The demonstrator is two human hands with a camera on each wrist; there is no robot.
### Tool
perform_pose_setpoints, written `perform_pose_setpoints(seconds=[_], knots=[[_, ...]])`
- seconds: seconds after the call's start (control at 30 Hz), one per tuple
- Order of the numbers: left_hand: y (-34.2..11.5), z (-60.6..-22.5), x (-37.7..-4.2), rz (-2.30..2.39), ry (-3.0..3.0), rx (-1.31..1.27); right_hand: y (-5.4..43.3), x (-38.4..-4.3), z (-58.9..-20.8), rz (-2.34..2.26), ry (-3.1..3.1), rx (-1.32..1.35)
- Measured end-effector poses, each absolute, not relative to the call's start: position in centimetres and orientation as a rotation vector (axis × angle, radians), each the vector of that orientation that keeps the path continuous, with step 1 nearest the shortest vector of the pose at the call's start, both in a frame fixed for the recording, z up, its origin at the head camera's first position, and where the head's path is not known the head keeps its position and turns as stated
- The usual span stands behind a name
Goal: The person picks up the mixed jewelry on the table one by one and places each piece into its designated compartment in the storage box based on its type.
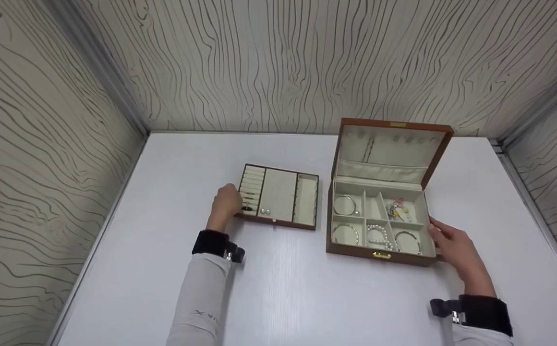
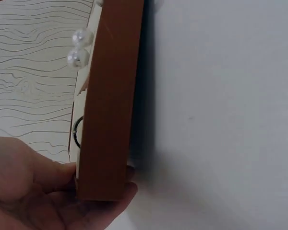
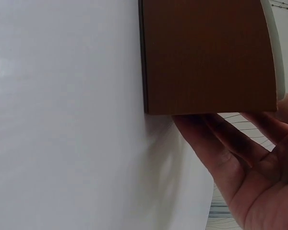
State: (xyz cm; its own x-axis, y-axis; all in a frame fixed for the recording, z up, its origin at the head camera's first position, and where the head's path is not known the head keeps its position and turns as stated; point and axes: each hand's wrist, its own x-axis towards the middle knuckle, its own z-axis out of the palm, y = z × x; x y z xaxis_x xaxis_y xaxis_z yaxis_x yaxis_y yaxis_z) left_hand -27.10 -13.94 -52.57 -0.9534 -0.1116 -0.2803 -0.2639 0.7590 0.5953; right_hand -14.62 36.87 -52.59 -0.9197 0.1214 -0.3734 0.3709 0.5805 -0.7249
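Observation:
My left hand point(image 1: 227, 199) grips the left end of a shallow jewelry tray point(image 1: 278, 190), thumb at the top edge and fingers at its underside in the left wrist view. The tray has ring slots, a flat middle section and a narrow side compartment. Two pearl earrings point(image 2: 79, 48) and a dark ring point(image 2: 78, 132) sit in it. To the right stands a brown jewelry box point(image 1: 379, 257) with its lid point(image 1: 389, 149) raised. My right hand point(image 1: 456, 245) holds the box's right side, thumb at the rim and fingers against the outer wall.
Box compartments hold a pearl bracelet point(image 1: 378, 235), several bangle-like bracelets, including one silver bracelet point(image 1: 345, 205), and a colourful charm bracelet point(image 1: 397, 210). Both stand on a white table point(image 1: 278, 288). Wood-grain patterned panels point(image 1: 278, 62) border it at the back and sides.

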Motion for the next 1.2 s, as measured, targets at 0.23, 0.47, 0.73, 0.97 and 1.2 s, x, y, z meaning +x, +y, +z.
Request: perform_pose_setpoints(seconds=[0.23, 0.47, 0.73, 0.97, 1.2], knots=[[-15.7, -52.5, -26.3, 1.333, 2.591, -0.328, 36.8, -14.6, -52.6, -1.248, 2.532, 0.405], [-16.7, -52.1, -24.8, 1.576, 2.424, -0.312, 36.7, -14.7, -52.7, -1.245, 2.557, 0.387], [-17.6, -51.9, -22.6, 1.883, 2.28, -0.305, 36.8, -14.7, -52.7, -1.25, 2.567, 0.394], [-18.7, -51.6, -21.1, 1.949, 2.276, -0.347, 36.8, -14.7, -52.5, -1.251, 2.564, 0.386], [-19.1, -50.6, -20.1, 2.042, 2.251, -0.391, 36.8, -14.6, -52.6, -1.246, 2.574, 0.377]])
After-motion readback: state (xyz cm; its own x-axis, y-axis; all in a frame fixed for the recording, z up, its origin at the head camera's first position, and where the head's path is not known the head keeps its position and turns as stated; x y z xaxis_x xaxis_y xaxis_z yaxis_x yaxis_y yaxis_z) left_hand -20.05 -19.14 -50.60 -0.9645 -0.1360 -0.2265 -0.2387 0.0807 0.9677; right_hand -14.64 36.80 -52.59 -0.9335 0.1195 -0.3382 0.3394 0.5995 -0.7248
